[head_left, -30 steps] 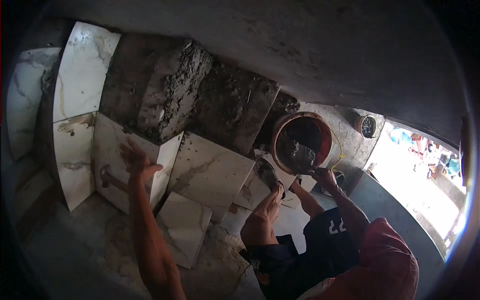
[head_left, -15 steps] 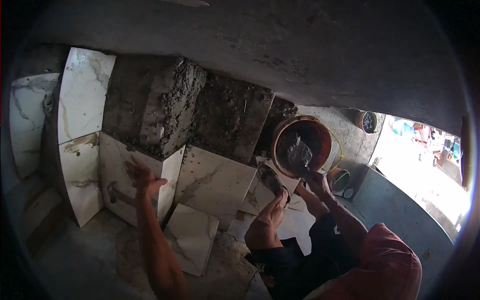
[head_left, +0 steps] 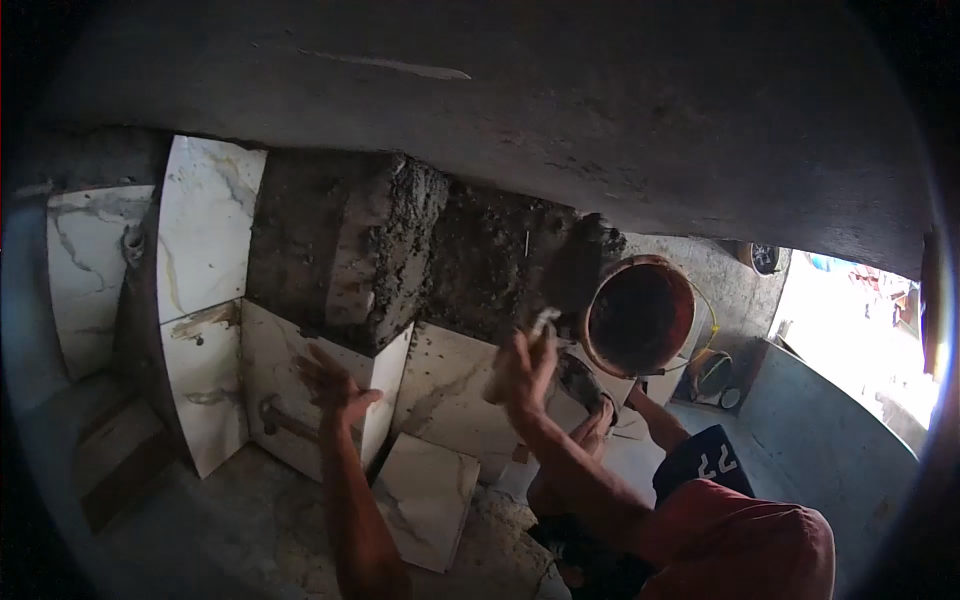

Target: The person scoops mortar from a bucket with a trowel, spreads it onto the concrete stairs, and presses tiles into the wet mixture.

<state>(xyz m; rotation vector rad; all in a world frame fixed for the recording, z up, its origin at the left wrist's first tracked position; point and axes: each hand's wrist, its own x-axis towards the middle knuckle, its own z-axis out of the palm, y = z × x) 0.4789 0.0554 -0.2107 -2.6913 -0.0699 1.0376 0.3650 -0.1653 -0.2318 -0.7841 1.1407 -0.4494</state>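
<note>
My left hand is spread open in front of the white marbled tile on the lower wall, near its corner. My right hand is closed round a trowel, whose blade is blurred. It is left of the bucket, in front of the wall tiles and below the rough dark mortar. The bucket has a reddish rim and a dark inside.
A loose marbled tile leans at the foot of the wall, beside a hammer. Smaller containers stand right of the bucket. A blue-grey low wall runs along the right.
My right hand has moved left with the trowel, out of the bucket to the wall. The wall and bucket appear lower and further right in view. My left hand remains spread.
</note>
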